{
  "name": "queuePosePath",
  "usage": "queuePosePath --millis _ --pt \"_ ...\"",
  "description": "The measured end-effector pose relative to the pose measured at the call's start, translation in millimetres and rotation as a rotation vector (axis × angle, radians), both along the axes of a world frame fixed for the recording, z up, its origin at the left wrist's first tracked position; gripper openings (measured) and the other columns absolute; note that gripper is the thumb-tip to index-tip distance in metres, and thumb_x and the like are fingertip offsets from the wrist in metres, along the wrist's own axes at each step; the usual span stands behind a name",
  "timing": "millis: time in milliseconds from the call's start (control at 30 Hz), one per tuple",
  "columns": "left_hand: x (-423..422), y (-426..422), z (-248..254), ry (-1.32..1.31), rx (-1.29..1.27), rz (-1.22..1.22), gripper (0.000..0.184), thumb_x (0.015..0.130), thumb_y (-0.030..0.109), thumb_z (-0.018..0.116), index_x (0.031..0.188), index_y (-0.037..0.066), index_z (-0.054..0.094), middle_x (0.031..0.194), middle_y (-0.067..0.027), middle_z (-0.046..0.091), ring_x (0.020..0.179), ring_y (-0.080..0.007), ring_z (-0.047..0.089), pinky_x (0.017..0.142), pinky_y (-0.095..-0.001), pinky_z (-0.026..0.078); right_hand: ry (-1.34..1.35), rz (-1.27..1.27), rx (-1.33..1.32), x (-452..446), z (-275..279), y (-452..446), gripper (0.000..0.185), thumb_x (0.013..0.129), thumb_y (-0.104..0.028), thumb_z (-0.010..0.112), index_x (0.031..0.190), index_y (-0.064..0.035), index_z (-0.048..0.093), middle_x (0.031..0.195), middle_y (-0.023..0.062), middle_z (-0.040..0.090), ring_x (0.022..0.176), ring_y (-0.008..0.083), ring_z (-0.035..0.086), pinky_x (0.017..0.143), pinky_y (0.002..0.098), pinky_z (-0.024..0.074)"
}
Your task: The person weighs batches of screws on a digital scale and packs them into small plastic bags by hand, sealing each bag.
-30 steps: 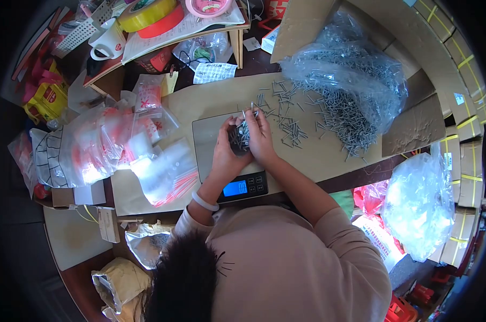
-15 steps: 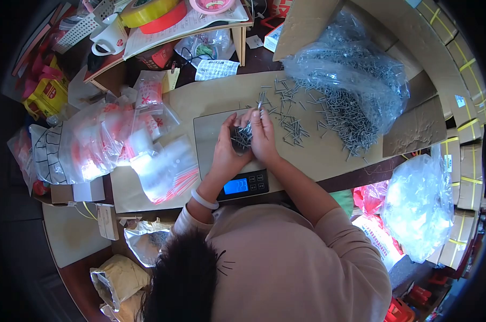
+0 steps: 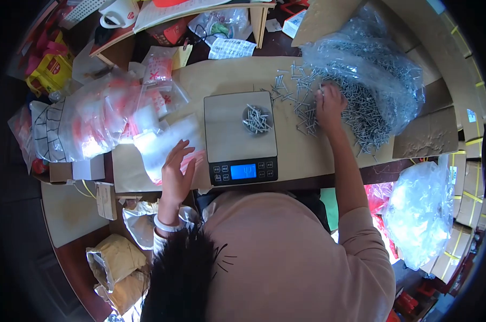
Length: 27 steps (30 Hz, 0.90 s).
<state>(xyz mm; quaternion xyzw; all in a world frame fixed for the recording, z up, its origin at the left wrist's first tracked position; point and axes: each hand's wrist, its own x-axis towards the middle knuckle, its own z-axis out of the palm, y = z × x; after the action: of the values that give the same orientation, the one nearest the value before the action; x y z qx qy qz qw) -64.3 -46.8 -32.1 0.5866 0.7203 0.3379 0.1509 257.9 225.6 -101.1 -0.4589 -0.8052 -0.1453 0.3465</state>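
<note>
A small round cup (image 3: pixel 249 127) filled with metal screws (image 3: pixel 258 119) stands on the plate of a digital scale (image 3: pixel 229 142); its blue display is lit. My right hand (image 3: pixel 331 104) is at the left edge of the big heap of screws (image 3: pixel 363 121), fingers curled down among loose ones; what lies between the fingertips is hidden. To the left of the scale, my left hand (image 3: pixel 177 173) hovers with fingers apart and nothing in it, over clear zip bags (image 3: pixel 170 142) with red edges.
A tipped cardboard box (image 3: pixel 428 121) holds a plastic bag (image 3: pixel 398 80) spilling screws at the right. More packed bags (image 3: pixel 93 129) lie at the left. A wooden shelf (image 3: pixel 258 27) with a mug (image 3: pixel 119 13) stands behind. Brown cardboard (image 3: pixel 302 158) covers the table.
Both hands have left the cup, which now rests on the scale. My right hand has moved right to the screws, my left hand left towards the bags. The view has shifted slightly.
</note>
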Motion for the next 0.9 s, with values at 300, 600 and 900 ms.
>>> queuePosePath --millis 300,600,900 --pt "-8 4 -37 0.238 0.058 0.059 0.013 0.079 0.004 0.065 0.092 0.005 0.069 0.094 -0.0113 0.068 0.1 -0.0307 0.063 0.092 -0.0429 0.044 0.138 0.588 -0.901 -66 93 -55 0.027 0.09 -0.022 0.059 0.112 -0.0069 0.055 0.097 0.0108 0.062 0.074 0.0196 0.061 0.064 0.0318 0.0487" --pt "-11 0 -22 -0.057 0.051 0.225 0.009 0.078 0.0 0.066 0.086 0.0 0.068 0.087 -0.0137 0.068 0.083 -0.0273 0.065 0.073 -0.0333 0.05 0.284 0.463 -0.805 -30 103 -52 0.028 0.082 -0.014 0.067 0.108 -0.0052 0.06 0.095 0.0117 0.065 0.083 0.0224 0.065 0.07 0.0314 0.0522" --pt "-29 -3 20 -0.138 0.263 0.298 0.021 0.087 -0.006 0.053 0.103 0.0 0.064 0.093 -0.012 0.065 0.089 -0.0173 0.065 0.082 -0.0288 0.047 0.065 0.146 -0.579 19 33 -65 0.037 0.074 -0.011 0.072 0.11 -0.0081 0.062 0.102 0.0168 0.059 0.097 0.0308 0.058 0.081 0.0361 0.0475"
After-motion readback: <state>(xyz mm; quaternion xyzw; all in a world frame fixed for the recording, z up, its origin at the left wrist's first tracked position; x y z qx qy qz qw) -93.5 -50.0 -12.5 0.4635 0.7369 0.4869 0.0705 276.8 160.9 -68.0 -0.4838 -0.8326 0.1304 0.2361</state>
